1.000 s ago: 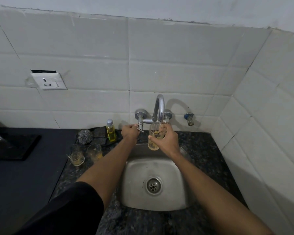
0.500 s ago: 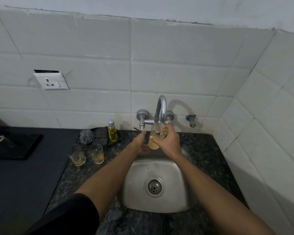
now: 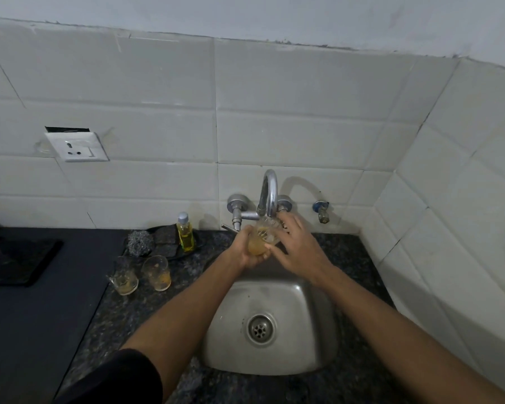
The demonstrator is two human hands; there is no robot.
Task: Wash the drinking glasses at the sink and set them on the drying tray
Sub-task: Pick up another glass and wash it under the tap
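Clear drinking glass with amber residue (image 3: 259,244): held over the far edge of the sink, directly beneath the spout of the curved chrome wall tap (image 3: 268,196). Left hand (image 3: 247,252): fingers wrapped around the lower part of the glass from the left, gripping it. Right hand (image 3: 296,247): laid against the right side and rim of the same glass, fingers spread and only loosely curved; whether it clamps the glass or merely touches it cannot be told. Square stainless-steel sink with round drain (image 3: 312,325): set into a speckled dark granite counter (image 3: 123,322), near and centre. Two further clear glasses with amber dregs, standing upright on the counter left of the sink, just beside each other: the left one (image 3: 123,279), the right one (image 3: 157,272). Small bottle of yellow liquid with a silver cap (image 3: 185,232): upright on a dark dish at the far edge of the counter, with a steel-wool scrubber (image 3: 139,242) and dark scouring pads (image 3: 166,239) to its left. Black flat tray (image 3: 18,260): far left, on the plain dark worktop. White wall socket (image 3: 77,147): on the tiled wall, upper left. Small blue-capped stop valve (image 3: 321,209): on the wall right of the tap.
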